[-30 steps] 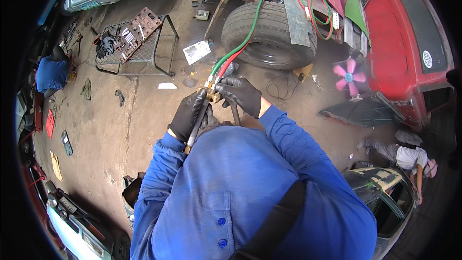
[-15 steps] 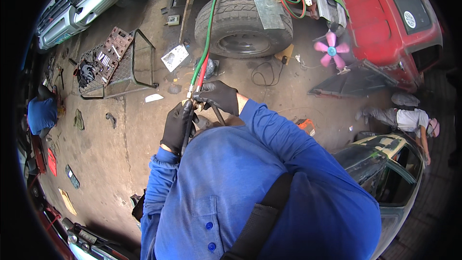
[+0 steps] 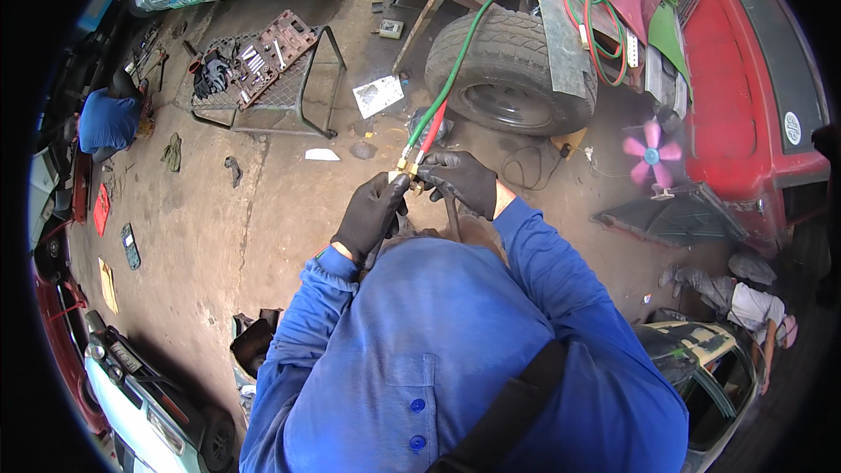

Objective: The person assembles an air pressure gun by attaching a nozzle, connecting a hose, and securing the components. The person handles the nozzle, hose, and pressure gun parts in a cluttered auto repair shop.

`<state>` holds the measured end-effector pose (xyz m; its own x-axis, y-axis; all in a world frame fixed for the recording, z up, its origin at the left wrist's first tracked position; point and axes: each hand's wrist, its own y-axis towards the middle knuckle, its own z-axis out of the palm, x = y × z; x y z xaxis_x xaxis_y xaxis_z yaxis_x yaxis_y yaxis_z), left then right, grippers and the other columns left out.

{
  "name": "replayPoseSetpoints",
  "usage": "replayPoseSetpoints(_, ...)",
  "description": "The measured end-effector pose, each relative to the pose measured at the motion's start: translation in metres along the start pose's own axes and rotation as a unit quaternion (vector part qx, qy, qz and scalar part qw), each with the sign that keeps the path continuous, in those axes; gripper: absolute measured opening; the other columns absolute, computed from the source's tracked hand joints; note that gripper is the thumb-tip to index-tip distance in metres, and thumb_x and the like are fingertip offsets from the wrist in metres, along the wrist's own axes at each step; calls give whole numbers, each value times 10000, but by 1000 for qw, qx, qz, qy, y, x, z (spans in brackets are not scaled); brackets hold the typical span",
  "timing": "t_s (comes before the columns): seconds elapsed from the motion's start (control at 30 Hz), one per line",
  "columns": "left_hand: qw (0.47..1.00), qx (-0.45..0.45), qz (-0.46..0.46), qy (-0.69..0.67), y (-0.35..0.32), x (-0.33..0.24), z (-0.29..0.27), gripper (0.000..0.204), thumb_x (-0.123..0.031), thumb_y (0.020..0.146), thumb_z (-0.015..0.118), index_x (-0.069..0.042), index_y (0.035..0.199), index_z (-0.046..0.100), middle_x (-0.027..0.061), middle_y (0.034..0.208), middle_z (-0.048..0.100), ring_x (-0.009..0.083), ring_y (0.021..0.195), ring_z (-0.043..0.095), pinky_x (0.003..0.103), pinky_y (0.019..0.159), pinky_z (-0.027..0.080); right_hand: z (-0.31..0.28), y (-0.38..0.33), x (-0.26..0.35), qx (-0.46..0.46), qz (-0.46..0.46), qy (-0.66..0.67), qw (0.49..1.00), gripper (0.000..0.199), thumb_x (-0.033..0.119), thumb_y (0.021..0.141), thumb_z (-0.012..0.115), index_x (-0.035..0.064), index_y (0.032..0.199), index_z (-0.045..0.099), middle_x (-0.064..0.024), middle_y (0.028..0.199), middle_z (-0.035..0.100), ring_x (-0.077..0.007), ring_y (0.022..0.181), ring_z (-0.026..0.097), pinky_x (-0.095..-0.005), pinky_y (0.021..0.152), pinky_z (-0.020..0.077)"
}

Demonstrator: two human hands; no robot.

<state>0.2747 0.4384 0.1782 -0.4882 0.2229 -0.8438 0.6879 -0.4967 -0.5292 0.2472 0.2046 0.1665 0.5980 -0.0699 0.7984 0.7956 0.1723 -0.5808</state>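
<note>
From your head view, your gloved left hand and right hand both grip a brass torch fed by green and red hoses, over a stained concrete floor. A tyre lies far ahead, a metal rack far left.

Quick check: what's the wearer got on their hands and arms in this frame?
Both hands wear black work gloves: left hand, right hand. Both arms are covered by long blue sleeves of a work shirt with blue buttons down the front, the cuffs reaching the gloves. A dark strap crosses the chest diagonally. No markings are visible on the gloves or sleeves.
</note>
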Motion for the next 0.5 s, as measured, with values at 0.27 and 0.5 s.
replayPoseSetpoints(0.27, 998, 12, 29, 62, 10, 1, -7, 425, -497, 1135, 571, -87, 1071, 661, 15, 780, 630, 85, 528, 534, 268, 491, 431, 12, 9, 1, -15, -15, -90, 996, 324, 312, 1094, 688, 31, 1247, 737, -25, 1063, 746, -93, 911, 673, -298, 797, 593)
replayPoseSetpoints(0.5, 999, 13, -8, 43, 10, -6, -18, 417, -471, 1164, 487, -86, 1090, 627, 38, 765, 632, 107, 511, 561, 284, 476, 440, -20, 10, -9, -20, 44, 77, 996, 420, 402, 1107, 669, 38, 1315, 685, -77, 1098, 724, -200, 983, 726, -383, 823, 639)
